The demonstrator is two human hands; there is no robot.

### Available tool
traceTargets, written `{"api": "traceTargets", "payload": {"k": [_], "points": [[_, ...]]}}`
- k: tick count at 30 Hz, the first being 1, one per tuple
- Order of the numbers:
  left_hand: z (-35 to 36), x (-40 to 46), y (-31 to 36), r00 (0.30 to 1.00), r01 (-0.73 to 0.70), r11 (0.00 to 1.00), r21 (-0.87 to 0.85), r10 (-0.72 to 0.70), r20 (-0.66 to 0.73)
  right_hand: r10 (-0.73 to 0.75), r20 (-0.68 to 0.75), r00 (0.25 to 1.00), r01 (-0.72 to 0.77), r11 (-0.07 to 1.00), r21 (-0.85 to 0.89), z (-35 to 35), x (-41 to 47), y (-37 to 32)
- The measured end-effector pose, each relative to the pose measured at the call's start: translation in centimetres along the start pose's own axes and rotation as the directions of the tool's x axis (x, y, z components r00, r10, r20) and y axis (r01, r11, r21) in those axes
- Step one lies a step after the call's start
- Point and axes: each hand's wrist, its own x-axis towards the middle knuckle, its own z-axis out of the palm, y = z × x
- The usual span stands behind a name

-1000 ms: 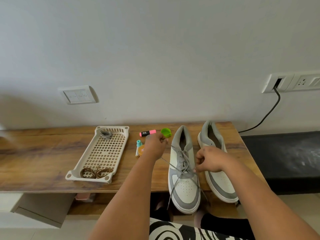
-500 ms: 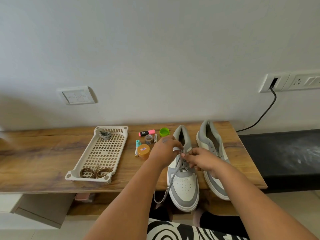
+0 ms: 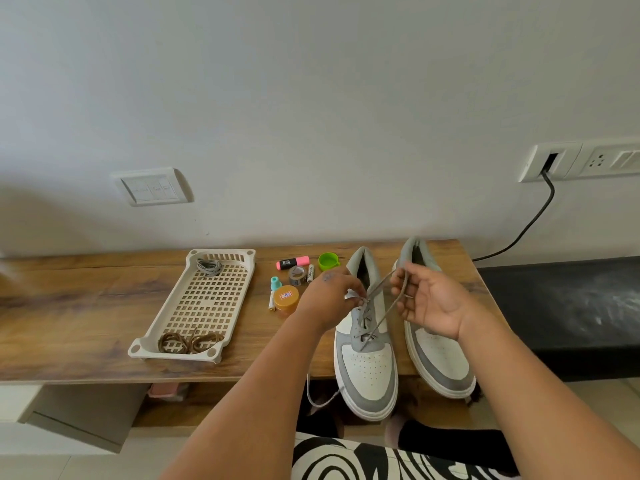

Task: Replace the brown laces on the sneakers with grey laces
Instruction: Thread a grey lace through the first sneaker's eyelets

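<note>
Here, right hand pinching a grey lace raised over the left of two sneakers; left hand gripping the same lace at the upper eyelets. Second sneaker just beside, unlaced. Farther left on the surface, one tray (one spare grey coil at its far end, brown laces at its near end).

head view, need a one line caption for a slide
Two hands thread a grey lace through the left sneaker; the right sneaker sits unlaced, brown laces lie in the tray.
</note>
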Motion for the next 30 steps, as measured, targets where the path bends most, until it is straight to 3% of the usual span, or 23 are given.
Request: {"api": "traceTargets", "payload": {"k": [3,6,10,12,15,18,21,25,30], "points": [[0.1,0.1,0.1,1.0,0.008,1.0,-0.002,-0.008,0.008,-0.087,0.091,0.992,0.067,0.977,0.2,-1.0,-0.4,-0.8],[0.2,0.2,0.1,1.0,0.016,1.0,-0.004,-0.016,0.011,-0.203,0.093,0.975,0.151,0.908,0.39,-1.3,-0.6,-1.4],[0.3,0.2,0.1,1.0,0.017,1.0,0.0,-0.018,0.019,-0.313,0.074,0.947,0.219,0.798,0.561,-1.2,-0.1,-1.2],[0.3,0.2,0.1,1.0,0.017,1.0,-0.002,-0.017,0.026,-0.293,0.059,0.954,0.207,0.789,0.579,-0.9,0.5,-0.7],[0.4,0.2,0.0,1.0,0.008,1.0,-0.007,-0.008,0.021,-0.206,-0.002,0.978,0.19,0.896,0.402,0.6,0.9,0.6],[0.5,0.2,-0.2,1.0,0.011,0.999,-0.039,-0.011,0.006,-0.25,-0.04,0.968,0.249,0.968,-0.026,1.9,1.5,2.1],[0.7,0.2,-0.4,0.999,0.034,0.995,-0.097,-0.031,0.026,-0.428,-0.059,0.902,0.355,0.811,-0.464,2.4,2.1,3.3],[0.9,0.2,-0.6,0.996,0.091,0.982,-0.162,-0.088,0.03,-0.573,-0.072,0.816,0.448,0.706,-0.548,2.4,2.7,4.4],[0.6,0.3,-0.6,0.992,0.125,0.964,-0.234,-0.123,0.026,-0.665,-0.01,0.747,0.411,0.474,-0.779,1.8,3.2,4.6]]}}
